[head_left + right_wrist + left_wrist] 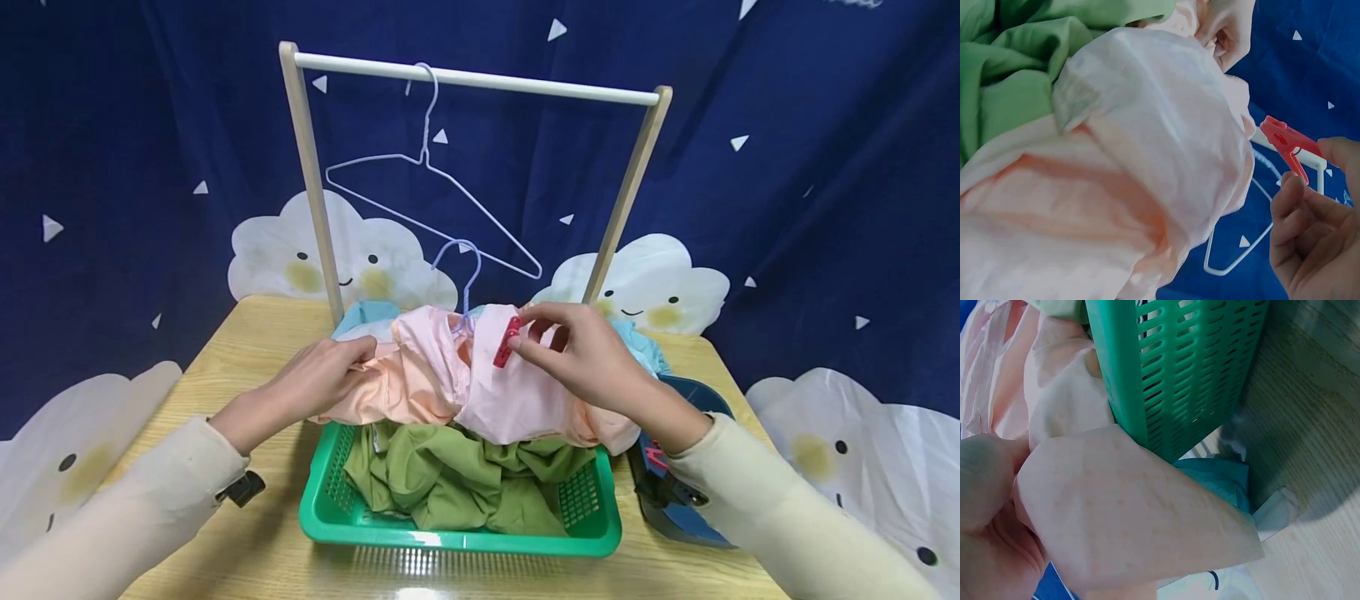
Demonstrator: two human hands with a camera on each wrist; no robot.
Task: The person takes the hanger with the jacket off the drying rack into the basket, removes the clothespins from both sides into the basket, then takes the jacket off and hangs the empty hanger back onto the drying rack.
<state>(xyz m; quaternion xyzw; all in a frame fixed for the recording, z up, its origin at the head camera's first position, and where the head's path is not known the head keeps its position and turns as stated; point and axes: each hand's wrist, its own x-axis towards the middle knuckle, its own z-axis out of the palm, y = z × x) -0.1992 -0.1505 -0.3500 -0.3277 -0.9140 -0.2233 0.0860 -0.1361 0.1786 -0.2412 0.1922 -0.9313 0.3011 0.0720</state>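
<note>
My right hand [588,354] pinches a red clothespin [507,342] between thumb and fingertips, just in front of a pale pink and peach garment [510,404]. In the right wrist view the clothespin [1282,139] stands apart from the cloth, its handle ends between thumb and finger. At the garment's left side, my left hand [326,379] grips a fold of the peach cloth. The left wrist view has a flap of this cloth [1135,506] hanging beside the hand. A lilac hanger [468,287] rises out of the garment's middle; its lower part is hidden by the cloth.
Below the garment, a green basket [465,543] holds olive-green cloth [442,475]. Behind stands a wooden rack with a white rod [525,83], a white hanger [427,158] hooked over it. A dark blue container [701,392] sits right, partly hidden by my arm. Light-blue cloth [645,346] lies behind.
</note>
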